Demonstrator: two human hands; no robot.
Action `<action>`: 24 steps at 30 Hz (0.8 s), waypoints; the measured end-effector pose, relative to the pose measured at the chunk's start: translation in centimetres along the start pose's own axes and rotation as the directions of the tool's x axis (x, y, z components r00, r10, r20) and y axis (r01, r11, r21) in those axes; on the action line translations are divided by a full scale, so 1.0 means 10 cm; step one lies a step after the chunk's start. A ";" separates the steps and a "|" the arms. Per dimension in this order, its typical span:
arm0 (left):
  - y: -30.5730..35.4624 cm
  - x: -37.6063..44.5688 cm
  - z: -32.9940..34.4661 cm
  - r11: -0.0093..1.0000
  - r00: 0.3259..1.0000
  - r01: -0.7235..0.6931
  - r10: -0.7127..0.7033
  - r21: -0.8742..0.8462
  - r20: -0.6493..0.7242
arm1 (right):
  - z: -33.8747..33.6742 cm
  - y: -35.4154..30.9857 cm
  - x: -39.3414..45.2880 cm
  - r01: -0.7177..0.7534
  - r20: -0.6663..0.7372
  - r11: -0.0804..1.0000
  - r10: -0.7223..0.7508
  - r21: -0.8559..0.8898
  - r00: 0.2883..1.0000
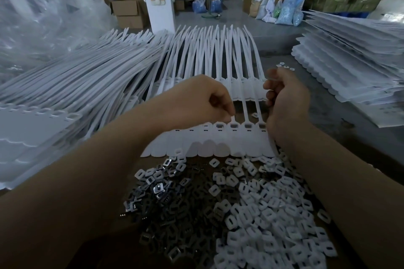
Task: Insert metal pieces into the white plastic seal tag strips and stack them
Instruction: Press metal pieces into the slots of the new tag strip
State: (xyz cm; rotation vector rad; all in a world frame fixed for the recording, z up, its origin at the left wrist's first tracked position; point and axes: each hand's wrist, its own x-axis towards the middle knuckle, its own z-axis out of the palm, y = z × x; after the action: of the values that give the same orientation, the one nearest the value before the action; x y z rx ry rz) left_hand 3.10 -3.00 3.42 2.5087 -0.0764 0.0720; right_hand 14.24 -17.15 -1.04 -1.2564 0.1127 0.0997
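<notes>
The left hand [209,102], fingers curled in a pinch, hovers directly above the seal tag strip [220,140] sockets; its tails run away. The right hand [284,102], curled, holds the strip's right edge.

It was a factory floor. Past the hands stood cardboard boxes [127,10] and full sacks [282,4] on a concrete floor. Big stacks of white strips [87,85] lay left of them.

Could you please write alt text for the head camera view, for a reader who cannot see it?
A person's left hand pinches at a socket of a white seal tag strip lying on the bench, while the right hand is curled at the strip's right edge. In front lie a pile of metal pieces and a pile of white plastic caps.
</notes>
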 end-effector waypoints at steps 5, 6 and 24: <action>-0.05 -0.21 -0.05 0.998 0.980 -0.047 0.038 0.043 0.195 | 0.00 0.00 0.00 0.013 0.010 1.000 -0.013 -0.022 1.000; -0.05 -0.24 -0.04 0.997 0.970 -0.058 0.043 0.055 0.240 | 0.00 0.00 0.00 0.014 0.011 0.999 -0.014 -0.033 1.000; -0.12 -0.25 0.01 0.962 0.973 0.224 -0.230 -0.154 -0.023 | -0.02 -0.01 -0.19 0.480 0.429 0.853 -0.362 -0.205 0.827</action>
State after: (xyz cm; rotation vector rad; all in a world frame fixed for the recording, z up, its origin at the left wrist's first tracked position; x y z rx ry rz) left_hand 0.74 -2.00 2.44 2.3462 0.2152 0.0214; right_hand 12.39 -17.38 -0.78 -1.5222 -0.5423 -0.0347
